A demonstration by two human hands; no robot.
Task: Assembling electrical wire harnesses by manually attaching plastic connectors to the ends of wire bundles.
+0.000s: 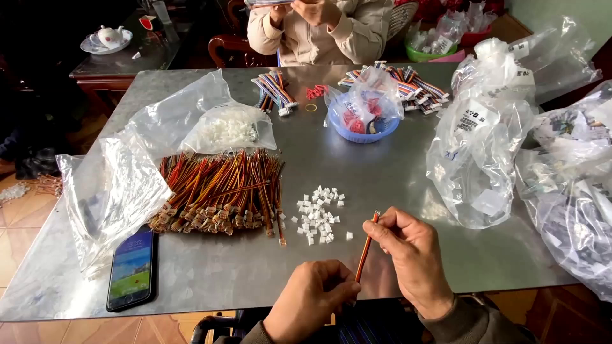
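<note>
My left hand point(312, 298) pinches the lower end of a thin orange and red wire strand point(366, 247) near the table's front edge. My right hand point(411, 255) grips the same strand near its upper end, thumb and forefinger closed on it. Just beyond my hands lies a scatter of small white plastic connector housings point(319, 215). To their left sits a big pile of orange, red and black wires point(220, 190) with connector ends toward me.
A phone point(132, 270) lies at the front left. Clear plastic bags point(478, 140) crowd the right side, another bag point(115, 185) at left. A blue bowl point(363, 124), coloured wire bundles point(275, 91) and a seated person point(319, 28) are at the far side of the metal table point(395, 172).
</note>
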